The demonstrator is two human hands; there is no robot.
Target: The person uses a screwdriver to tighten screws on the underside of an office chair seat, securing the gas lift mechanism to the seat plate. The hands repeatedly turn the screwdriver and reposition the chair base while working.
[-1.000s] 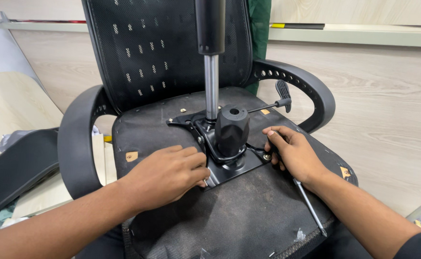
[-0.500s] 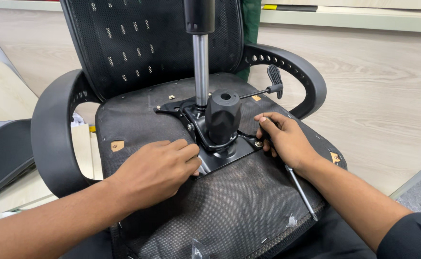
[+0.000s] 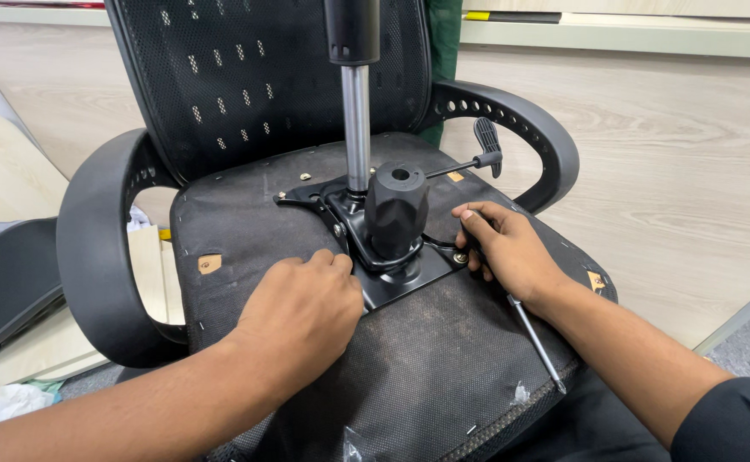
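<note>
Matt black metal plate (image 3: 401,287); shiny chrome gas cylinder (image 3: 356,128); dusty rough fabric seat underside (image 3: 443,376); smooth plastic armrest (image 3: 93,257).

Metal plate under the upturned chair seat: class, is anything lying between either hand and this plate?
Nothing visible does. The left hand rests at the near left edge of the metal plate, fingers touching it. The right hand sits at the plate's right corner by a screw, holding a thin metal tool. The black knob stands between the two hands.
</note>
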